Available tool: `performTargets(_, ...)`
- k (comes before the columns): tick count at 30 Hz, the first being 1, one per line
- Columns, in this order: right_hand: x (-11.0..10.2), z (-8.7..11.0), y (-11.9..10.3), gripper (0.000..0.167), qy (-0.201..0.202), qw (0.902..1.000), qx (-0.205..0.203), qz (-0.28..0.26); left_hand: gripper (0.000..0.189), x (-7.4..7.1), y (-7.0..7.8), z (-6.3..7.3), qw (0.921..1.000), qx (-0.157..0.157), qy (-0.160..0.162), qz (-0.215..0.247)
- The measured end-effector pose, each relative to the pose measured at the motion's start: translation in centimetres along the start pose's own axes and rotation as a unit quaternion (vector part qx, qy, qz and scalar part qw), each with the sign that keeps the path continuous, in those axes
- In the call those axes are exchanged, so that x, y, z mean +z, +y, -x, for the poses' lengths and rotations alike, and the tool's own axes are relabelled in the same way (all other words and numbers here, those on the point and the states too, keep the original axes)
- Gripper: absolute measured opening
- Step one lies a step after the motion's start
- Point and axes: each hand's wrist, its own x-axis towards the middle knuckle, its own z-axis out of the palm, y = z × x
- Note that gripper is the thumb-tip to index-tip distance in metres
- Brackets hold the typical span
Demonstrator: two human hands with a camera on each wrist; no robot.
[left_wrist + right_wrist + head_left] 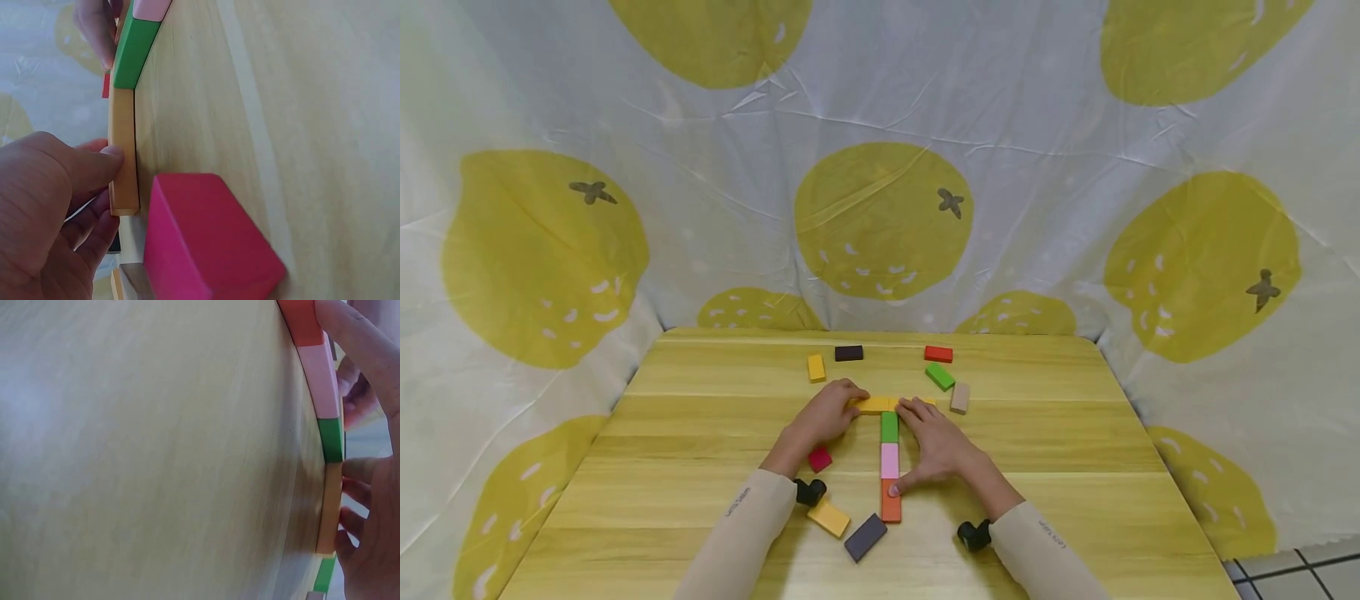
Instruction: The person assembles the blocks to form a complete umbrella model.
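Several flat blocks form a T on the table. Its stem is a green block (890, 427), a pink block (890, 460) and an orange block (891, 510), end to end. Across the top lie two yellow blocks, a left yellow block (874, 406) and a right yellow block (330, 509). With thumb and fingers, my left hand (824, 415) pinches the outer end of the left one. My right hand (938, 443) is spread over the right side: its fingertips touch the right yellow block, while the thumb rests on the orange block.
A crimson block (820, 459) lies beneath my left wrist. Nearer are a pale yellow block (829, 518) and a dark block (866, 537). Behind the T sit yellow (816, 368), black (848, 353), red (938, 354), bright green (940, 376) and beige (960, 397) blocks.
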Motion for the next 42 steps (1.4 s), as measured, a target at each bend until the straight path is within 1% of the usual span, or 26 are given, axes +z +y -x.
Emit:
performTargets(3,0.0,0.0,0.0,0.143,0.001,1.0000,-0.001,0.002,0.028,0.1,0.0,0.1,1.0000,0.004,-0.001,-0.003)
performTargets(7,-0.1,0.0,0.0,0.142,0.002,1.0000,-0.003,0.001,0.028,0.3,0.1,0.1,0.9999,0.006,0.006,-0.009)
performTargets(14,0.0,0.0,0.1,0.142,-0.004,1.0000,0.003,0.003,0.029,1.0,0.3,0.4,0.9995,-0.013,0.015,-0.023)
performTargets(19,0.0,0.0,0.0,0.142,-0.008,0.9999,0.007,0.001,0.036,1.2,0.5,0.8,0.9995,-0.015,0.011,-0.024)
performTargets(23,0.0,0.1,-0.1,0.142,-0.008,0.9999,0.009,0.000,0.047,1.2,0.7,1.2,0.9995,-0.012,0.002,-0.029)
performTargets(27,0.0,0.1,-0.1,0.141,-0.009,0.9999,0.010,-0.003,0.062,1.0,1.1,1.8,0.9993,-0.009,-0.016,-0.032)
performTargets(31,0.0,0.0,-0.1,0.142,-0.010,0.9999,0.010,-0.002,0.090,0.9,1.8,2.3,0.9979,0.004,-0.042,-0.049)
performTargets(34,0.0,0.0,-0.1,0.142,-0.004,1.0000,0.006,-0.003,0.114,0.9,2.4,2.5,0.9954,0.021,-0.060,-0.072)
performTargets(37,0.0,0.0,-0.1,0.140,0.004,1.0000,0.000,-0.004,0.132,0.9,3.1,2.6,0.9927,0.039,-0.075,-0.085)
performTargets(40,0.0,0.0,0.0,0.140,0.005,1.0000,0.000,-0.005,0.141,1.1,3.7,2.9,0.9894,0.050,-0.092,-0.100)
performTargets(42,0.0,0.1,0.0,0.141,0.003,1.0000,0.001,-0.007,0.144,1.4,4.0,3.0,0.9873,0.054,-0.100,-0.111)
